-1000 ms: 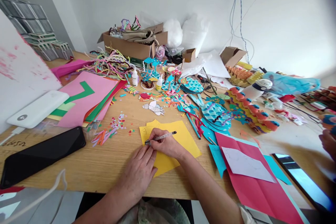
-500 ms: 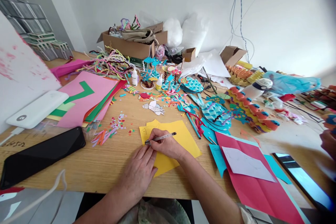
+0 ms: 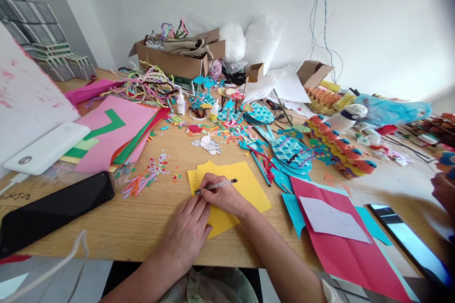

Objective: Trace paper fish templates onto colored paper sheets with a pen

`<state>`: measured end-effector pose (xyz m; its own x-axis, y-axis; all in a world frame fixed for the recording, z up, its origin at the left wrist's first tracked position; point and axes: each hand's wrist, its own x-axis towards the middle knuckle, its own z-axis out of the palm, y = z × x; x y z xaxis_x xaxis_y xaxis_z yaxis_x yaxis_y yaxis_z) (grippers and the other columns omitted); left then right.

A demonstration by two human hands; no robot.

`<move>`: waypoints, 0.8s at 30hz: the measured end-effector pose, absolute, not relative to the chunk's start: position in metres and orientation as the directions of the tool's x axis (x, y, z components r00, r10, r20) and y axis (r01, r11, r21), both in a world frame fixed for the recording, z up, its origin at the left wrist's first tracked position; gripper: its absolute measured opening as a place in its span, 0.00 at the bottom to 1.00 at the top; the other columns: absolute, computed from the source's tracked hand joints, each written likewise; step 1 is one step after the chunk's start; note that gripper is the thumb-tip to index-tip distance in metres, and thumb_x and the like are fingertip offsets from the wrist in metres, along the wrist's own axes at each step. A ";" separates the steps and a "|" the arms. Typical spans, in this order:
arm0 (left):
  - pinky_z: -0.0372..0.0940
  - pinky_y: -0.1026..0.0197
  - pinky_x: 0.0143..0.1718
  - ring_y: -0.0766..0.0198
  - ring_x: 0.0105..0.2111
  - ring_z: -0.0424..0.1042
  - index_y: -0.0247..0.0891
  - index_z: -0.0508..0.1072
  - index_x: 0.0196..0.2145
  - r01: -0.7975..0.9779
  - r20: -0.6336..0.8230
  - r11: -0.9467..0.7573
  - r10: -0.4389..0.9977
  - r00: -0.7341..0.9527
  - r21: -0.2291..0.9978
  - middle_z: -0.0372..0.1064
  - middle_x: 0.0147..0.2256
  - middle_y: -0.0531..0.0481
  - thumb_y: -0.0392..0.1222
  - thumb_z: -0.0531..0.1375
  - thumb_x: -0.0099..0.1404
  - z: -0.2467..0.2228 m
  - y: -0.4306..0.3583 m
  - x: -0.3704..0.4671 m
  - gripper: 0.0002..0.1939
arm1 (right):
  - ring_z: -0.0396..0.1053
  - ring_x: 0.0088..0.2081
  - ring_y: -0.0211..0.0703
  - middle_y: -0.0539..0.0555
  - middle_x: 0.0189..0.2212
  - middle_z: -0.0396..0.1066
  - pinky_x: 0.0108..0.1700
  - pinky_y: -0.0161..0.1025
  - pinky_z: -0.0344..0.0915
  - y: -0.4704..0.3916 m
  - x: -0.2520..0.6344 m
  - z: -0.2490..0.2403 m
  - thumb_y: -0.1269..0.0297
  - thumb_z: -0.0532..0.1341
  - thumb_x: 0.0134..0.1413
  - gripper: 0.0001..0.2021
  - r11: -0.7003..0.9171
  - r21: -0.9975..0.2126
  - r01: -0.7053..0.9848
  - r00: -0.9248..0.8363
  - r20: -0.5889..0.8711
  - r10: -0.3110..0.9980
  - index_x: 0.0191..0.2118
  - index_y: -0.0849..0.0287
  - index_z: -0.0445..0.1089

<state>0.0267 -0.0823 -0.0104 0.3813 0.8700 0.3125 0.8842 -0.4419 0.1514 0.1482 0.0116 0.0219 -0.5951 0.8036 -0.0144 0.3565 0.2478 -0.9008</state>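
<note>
A sheet of yellow paper [image 3: 249,184] lies on the wooden table in front of me, with thin drawn lines near its upper left corner. My right hand [image 3: 222,195] grips a pen [image 3: 223,183] with a clear barrel and dark cap end, its tip low over the paper's left part. My left hand [image 3: 190,227] lies flat, fingers stretched forward, across the lower left edge of the sheet, fingertips close to the pen tip. Beyond the sheet lies a white paper fish cutout [image 3: 207,144] with drawn outlines.
Left are coloured paper sheets [image 3: 106,128], a black phone [image 3: 60,210] and a white power bank [image 3: 46,149]. Glue bottles [image 3: 180,103], paper scraps and blue paper fish [image 3: 289,151] spread behind. Red paper [image 3: 330,246] and another phone [image 3: 408,241] lie right. A co-worker's hand [image 3: 442,194] shows at the right edge.
The pen and right hand have barely shifted over the yellow paper. The whole view has moved slightly; the left hand stays flat on the sheet.
</note>
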 end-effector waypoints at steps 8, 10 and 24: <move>0.60 0.50 0.51 0.53 0.49 0.64 0.32 0.66 0.49 0.882 0.327 -0.437 0.872 0.365 0.179 0.67 0.49 0.42 0.38 0.54 0.61 -0.011 -0.083 0.027 0.19 | 0.58 0.21 0.30 0.44 0.19 0.63 0.23 0.27 0.55 0.012 0.147 0.023 0.76 0.55 0.41 0.05 0.218 -0.919 0.330 -0.585 -0.017 0.811 0.24 0.59 0.63; 0.60 0.50 0.51 0.52 0.49 0.64 0.31 0.66 0.49 0.883 0.328 -0.432 0.874 0.359 0.183 0.67 0.48 0.42 0.38 0.54 0.60 -0.011 -0.083 0.027 0.19 | 0.57 0.21 0.30 0.44 0.19 0.62 0.23 0.27 0.54 0.013 0.147 0.023 0.76 0.55 0.40 0.05 0.215 -0.920 0.329 -0.583 -0.018 0.812 0.24 0.59 0.63; 0.61 0.49 0.50 0.52 0.49 0.63 0.30 0.66 0.50 0.882 0.351 -0.455 0.851 0.390 0.123 0.66 0.49 0.40 0.37 0.53 0.61 -0.017 -0.083 0.025 0.19 | 0.56 0.20 0.30 0.44 0.18 0.62 0.21 0.28 0.53 0.014 0.150 0.024 0.75 0.55 0.40 0.04 0.181 -0.926 0.330 -0.554 -0.035 0.832 0.24 0.59 0.63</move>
<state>0.0252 -0.0827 -0.0172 0.3898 0.8513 0.3511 0.8821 -0.4547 0.1231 0.1502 0.0136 0.0241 -0.5542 0.8316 -0.0354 0.3304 0.1808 -0.9264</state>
